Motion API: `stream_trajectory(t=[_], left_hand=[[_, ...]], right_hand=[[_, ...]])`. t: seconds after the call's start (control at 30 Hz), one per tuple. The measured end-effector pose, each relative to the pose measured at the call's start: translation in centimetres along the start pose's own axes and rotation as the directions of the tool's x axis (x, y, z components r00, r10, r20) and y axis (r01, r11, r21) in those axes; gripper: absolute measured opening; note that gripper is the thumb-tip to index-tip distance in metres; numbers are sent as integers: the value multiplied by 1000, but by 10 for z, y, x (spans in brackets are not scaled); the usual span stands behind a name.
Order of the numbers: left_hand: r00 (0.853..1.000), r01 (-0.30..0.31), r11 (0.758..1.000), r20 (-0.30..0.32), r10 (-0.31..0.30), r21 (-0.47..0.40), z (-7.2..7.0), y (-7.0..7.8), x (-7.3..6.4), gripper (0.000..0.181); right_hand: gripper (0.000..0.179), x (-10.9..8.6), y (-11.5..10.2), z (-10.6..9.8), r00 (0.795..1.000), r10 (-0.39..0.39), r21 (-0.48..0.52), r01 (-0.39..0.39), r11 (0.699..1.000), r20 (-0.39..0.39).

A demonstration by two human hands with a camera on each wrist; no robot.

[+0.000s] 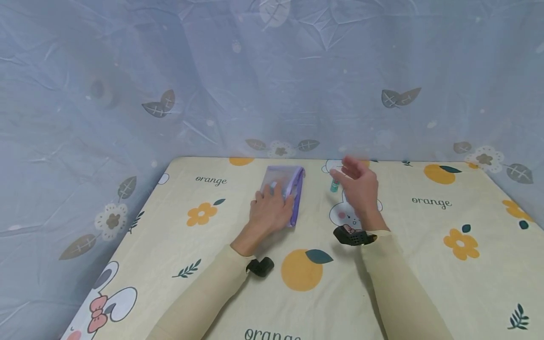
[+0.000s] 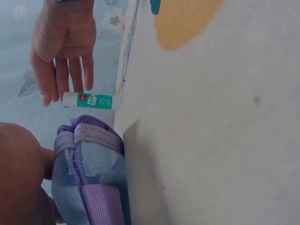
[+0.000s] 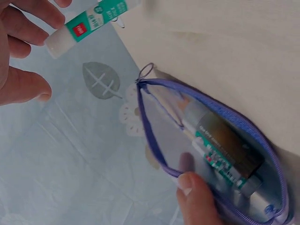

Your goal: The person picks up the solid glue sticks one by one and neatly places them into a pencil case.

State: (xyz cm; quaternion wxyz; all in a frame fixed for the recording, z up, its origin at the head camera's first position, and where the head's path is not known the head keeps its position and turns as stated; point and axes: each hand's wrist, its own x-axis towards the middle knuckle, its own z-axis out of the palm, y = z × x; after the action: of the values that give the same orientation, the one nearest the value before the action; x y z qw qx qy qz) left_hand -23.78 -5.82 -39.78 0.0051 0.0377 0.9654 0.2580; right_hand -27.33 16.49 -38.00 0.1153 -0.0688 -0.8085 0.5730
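A purple-zipped mesh pouch [image 1: 296, 198] lies on the table under my left hand [image 1: 272, 208]. The right wrist view shows its zip gaping, with the left thumb [image 3: 199, 201] gripping one edge of the mouth. Inside are a green-and-white glue stick [image 3: 218, 161] and a dark brown cylinder [image 3: 229, 143]. Another glue stick [image 2: 93, 100], green with a white cap and a red label, stands upright on the table to the right of the pouch. My right hand [image 1: 360, 186] is raised beside that stick, fingers extended and holding nothing.
A cream tablecloth [image 1: 395, 283] printed with oranges, flowers and rabbits covers the table. Along its far edge rises a grey-blue curtain [image 1: 272, 94] with leaf prints, which also runs down the left side. Each wrist wears a black camera band [image 1: 353, 236].
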Motion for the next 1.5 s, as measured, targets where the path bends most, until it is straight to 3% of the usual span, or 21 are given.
stream_trajectory(t=[0.33,0.97,1.5], left_hand=[[1000,-1,1000,-7,1,-9,0,0,0,63],[1000,0,1000,3,0,-9,0,0,0,64],[1000,7,1000,1,-7,-10,0,0,-1,63]], right_hand=[[66,1,13,6,998,50,-67,-48,997,36],[55,3,17,11,992,124,-95,-120,988,37],[43,2,21,11,993,115,-147,-110,983,28]])
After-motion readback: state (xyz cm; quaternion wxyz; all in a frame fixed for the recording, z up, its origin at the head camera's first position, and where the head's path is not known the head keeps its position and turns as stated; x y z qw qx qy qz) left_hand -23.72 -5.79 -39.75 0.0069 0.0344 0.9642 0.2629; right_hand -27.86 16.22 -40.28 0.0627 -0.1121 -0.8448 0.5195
